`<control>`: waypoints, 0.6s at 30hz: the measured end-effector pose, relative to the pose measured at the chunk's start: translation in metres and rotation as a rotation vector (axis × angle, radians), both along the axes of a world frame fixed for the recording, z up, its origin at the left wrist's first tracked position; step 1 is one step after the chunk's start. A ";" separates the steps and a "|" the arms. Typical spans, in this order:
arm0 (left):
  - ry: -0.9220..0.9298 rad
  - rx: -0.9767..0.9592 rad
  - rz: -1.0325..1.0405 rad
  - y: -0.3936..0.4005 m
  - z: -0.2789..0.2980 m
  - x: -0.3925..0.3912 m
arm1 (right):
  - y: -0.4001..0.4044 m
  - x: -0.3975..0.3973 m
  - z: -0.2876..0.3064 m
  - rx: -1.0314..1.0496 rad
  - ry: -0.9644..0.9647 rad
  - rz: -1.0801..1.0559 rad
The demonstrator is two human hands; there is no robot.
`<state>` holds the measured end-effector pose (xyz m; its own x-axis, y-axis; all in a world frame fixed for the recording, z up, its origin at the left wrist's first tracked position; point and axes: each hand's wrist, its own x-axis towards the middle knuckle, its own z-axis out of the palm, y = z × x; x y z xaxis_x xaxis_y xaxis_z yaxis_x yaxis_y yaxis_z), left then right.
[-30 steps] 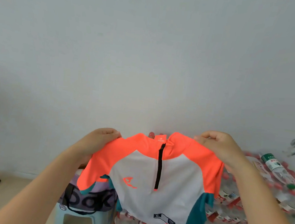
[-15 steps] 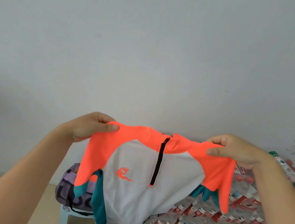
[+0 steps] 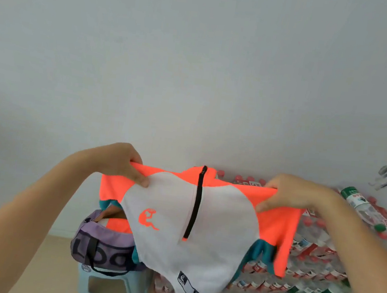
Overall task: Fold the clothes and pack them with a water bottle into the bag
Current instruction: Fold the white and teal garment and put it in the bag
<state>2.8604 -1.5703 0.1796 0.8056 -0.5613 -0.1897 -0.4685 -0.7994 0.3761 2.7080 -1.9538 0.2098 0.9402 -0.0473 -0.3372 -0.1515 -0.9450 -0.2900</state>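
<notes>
I hold a sports shirt (image 3: pixel 174 219) up in the air by its shoulders; it is white in front with neon orange shoulders and sleeves, teal side panels and a short black zip. My left hand (image 3: pixel 123 162) pinches the left shoulder and my right hand (image 3: pixel 290 193) pinches the right one. The shirt's lower part swings out to the lower right. Behind and below it an open purple bag (image 3: pixel 101 246) with black lettering sits on a stool, orange fabric showing inside. A water bottle (image 3: pixel 361 208) with a green cap lies on top of the stacked bottles at right.
A light blue plastic stool (image 3: pixel 108 288) carries the bag. Behind the shirt, a long low stack of packed water bottles (image 3: pixel 311 285) runs along the white wall to the right. Beige floor shows at the bottom left.
Both hands have moved further apart along the shoulders, stretching the shirt wide. The shirt's hem has swung up and forward, and the open bag now shows under its left side.
</notes>
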 end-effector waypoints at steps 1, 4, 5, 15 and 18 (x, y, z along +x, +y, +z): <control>-0.001 0.044 0.004 0.001 -0.002 0.002 | -0.007 0.000 -0.001 -0.069 0.053 -0.001; -0.006 -0.129 0.048 0.002 -0.008 0.008 | -0.025 -0.003 -0.007 0.240 -0.037 -0.046; 0.070 -0.268 0.077 0.002 -0.010 0.008 | -0.031 -0.003 -0.012 0.505 -0.078 -0.117; 0.178 -0.410 0.054 -0.045 -0.012 0.011 | -0.055 0.004 -0.020 0.644 0.011 -0.227; 0.184 0.053 -0.106 -0.063 -0.010 0.023 | -0.089 0.000 -0.013 0.185 0.152 -0.080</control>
